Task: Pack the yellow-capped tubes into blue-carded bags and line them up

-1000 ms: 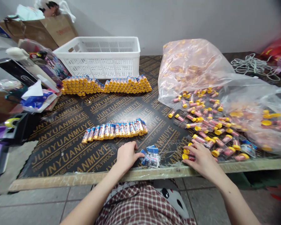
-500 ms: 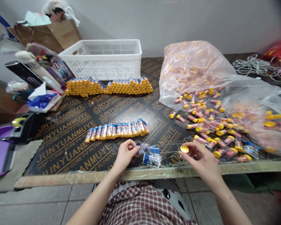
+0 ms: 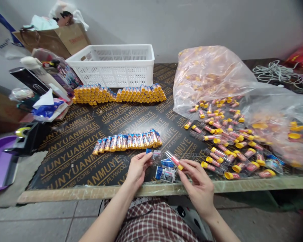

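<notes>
My left hand [image 3: 138,168] pinches a small clear plastic sleeve [image 3: 155,154] with blue print. Between the fingers of my right hand [image 3: 197,178] is a clear tube [image 3: 173,159] with a yellow cap and pink-red contents, tilted with its clear end toward the sleeve. A small gap separates the two. More flat printed sleeves [image 3: 165,174] lie on the table between my hands. Just beyond, a row of wrapped tubes [image 3: 127,141] in blue printed sleeves lies side by side. Loose unwrapped tubes [image 3: 227,154] are heaped to the right of my right hand.
A large clear bag [image 3: 212,74] of tubes lies open at the back right. Stacked wrapped tubes [image 3: 118,94] sit before a white plastic basket [image 3: 111,70]. Bottles, a paper bag [image 3: 63,38] and a purple dustpan [image 3: 2,164] stand left. White cable [image 3: 280,74] lies far right.
My right hand has moved left from the heap, bringing a tube close to the left hand. The left hand still holds the sleeve, now opened out more to view.
</notes>
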The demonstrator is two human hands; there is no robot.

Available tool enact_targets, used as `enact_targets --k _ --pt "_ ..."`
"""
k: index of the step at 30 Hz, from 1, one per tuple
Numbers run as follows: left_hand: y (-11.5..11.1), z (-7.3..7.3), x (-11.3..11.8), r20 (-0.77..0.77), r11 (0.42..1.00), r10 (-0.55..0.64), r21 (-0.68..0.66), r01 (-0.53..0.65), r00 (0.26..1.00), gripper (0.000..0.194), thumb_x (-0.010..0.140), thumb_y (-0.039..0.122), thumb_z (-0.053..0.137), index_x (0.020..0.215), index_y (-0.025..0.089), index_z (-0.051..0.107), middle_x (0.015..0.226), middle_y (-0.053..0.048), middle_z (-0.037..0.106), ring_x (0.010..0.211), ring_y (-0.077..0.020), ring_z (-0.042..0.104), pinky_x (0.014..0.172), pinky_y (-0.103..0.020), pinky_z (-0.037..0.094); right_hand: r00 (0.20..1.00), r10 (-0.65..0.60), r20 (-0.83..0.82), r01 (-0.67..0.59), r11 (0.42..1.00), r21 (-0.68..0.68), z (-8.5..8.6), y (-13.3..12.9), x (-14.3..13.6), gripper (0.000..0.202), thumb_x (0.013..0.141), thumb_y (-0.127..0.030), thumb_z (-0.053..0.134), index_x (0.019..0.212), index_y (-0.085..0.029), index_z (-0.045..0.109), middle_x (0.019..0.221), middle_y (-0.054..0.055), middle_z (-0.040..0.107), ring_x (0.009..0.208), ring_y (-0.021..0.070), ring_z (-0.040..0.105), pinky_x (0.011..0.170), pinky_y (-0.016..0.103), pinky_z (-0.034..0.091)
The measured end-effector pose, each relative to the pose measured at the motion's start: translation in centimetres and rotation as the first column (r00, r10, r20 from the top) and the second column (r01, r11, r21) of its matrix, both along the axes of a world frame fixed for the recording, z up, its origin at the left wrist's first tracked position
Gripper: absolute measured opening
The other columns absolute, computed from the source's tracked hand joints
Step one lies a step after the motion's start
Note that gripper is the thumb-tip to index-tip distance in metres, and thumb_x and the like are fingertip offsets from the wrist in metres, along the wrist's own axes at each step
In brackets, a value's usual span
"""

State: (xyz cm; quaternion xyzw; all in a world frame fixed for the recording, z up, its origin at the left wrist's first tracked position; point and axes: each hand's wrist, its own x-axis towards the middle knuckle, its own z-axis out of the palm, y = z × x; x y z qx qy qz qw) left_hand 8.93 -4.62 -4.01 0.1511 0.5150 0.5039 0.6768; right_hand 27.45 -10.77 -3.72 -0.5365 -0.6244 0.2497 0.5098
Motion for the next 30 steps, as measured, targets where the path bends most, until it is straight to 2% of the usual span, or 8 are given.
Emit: enact_targets --k 5,9,14,17,23,27,30 --pt "0.11 0.03 0.06 0.007 0.998 0.047 -0.03 -0.047 0.999 0.037 0.043 0.039 0.087 0.057 0.011 0.066 0.054 0.0 0.062 0.051 -0.0072 0.053 0.053 -0.019 0.043 0.996 0.016 0.089 -0.024 0.996 0.085 0.13 -0.12 -0.39 0.036 0.085 -0.011 0.057 0.115 -0.028 0.063 0.108 0.007 0.059 0.1 0.0217 0.058 0.087 0.038 0.049" --pt "-0.04 0.12 0.06 -0.01 0.998 0.05 -0.029 -0.05 0.999 0.037 0.044 0.038 0.086 0.058 0.011 0.067 0.054 -0.001 0.063 0.051 -0.0071 0.054 0.053 -0.018 0.043 0.993 0.042 0.111 -0.053 0.994 0.098 0.46 0.04 -0.71 0.038 0.084 -0.009 0.056 0.116 -0.029 0.062 0.108 0.006 0.06 0.099 0.0213 0.059 0.086 0.037 0.05" --pt "-0.27 0.04 0.03 -0.067 0.998 0.045 0.057 -0.041 0.997 0.034 0.053 0.041 0.082 0.065 0.012 0.068 0.06 -0.001 0.064 0.056 -0.0087 0.056 0.06 -0.021 0.046 0.982 0.151 0.11 -0.159 0.985 0.067 0.4 0.08 -0.77 0.037 0.084 -0.01 0.056 0.115 -0.028 0.063 0.108 0.007 0.061 0.096 0.0207 0.061 0.083 0.036 0.054" --pt "-0.27 0.07 -0.05 -0.089 0.993 0.072 0.105 -0.062 0.993 0.033 0.057 0.042 0.08 0.066 0.012 0.068 0.063 -0.001 0.065 0.058 -0.0096 0.057 0.063 -0.022 0.048 0.984 0.138 0.112 -0.148 0.985 0.085 0.41 0.08 -0.74 0.036 0.084 -0.01 0.055 0.115 -0.028 0.064 0.107 0.008 0.061 0.096 0.0203 0.061 0.083 0.035 0.055" --pt "-0.13 -0.26 -0.21 -0.156 0.991 0.108 0.092 -0.094 0.982 0.037 0.054 0.045 0.08 0.062 0.012 0.067 0.06 0.0 0.064 0.055 -0.0093 0.055 0.059 -0.022 0.046 0.979 0.163 0.122 -0.179 0.974 0.138 0.84 0.19 -0.88 0.04 0.083 -0.005 0.055 0.117 -0.026 0.062 0.107 0.008 0.06 0.097 0.0185 0.061 0.083 0.032 0.054" --pt "-0.32 -0.25 -0.02 -0.145 0.989 0.11 0.113 -0.094 0.983 0.036 0.058 0.046 0.078 0.064 0.012 0.066 0.061 0.0 0.064 0.057 -0.0101 0.056 0.06 -0.023 0.047 0.965 0.239 0.111 -0.25 0.964 0.09 0.82 0.19 -0.97 0.039 0.084 -0.006 0.054 0.116 -0.025 0.062 0.107 0.008 0.059 0.096 0.0181 0.06 0.082 0.031 0.054" --pt "-0.59 0.39 0.3 -0.058 0.988 0.051 0.152 -0.041 0.997 0.031 0.061 0.04 0.077 0.072 0.013 0.066 0.069 0.0 0.065 0.063 -0.0105 0.058 0.064 -0.024 0.05 0.957 0.28 0.078 -0.282 0.959 0.014 0.4 0.26 -0.93 0.034 0.086 -0.009 0.051 0.114 -0.025 0.063 0.108 0.008 0.059 0.098 0.019 0.06 0.083 0.033 0.054"
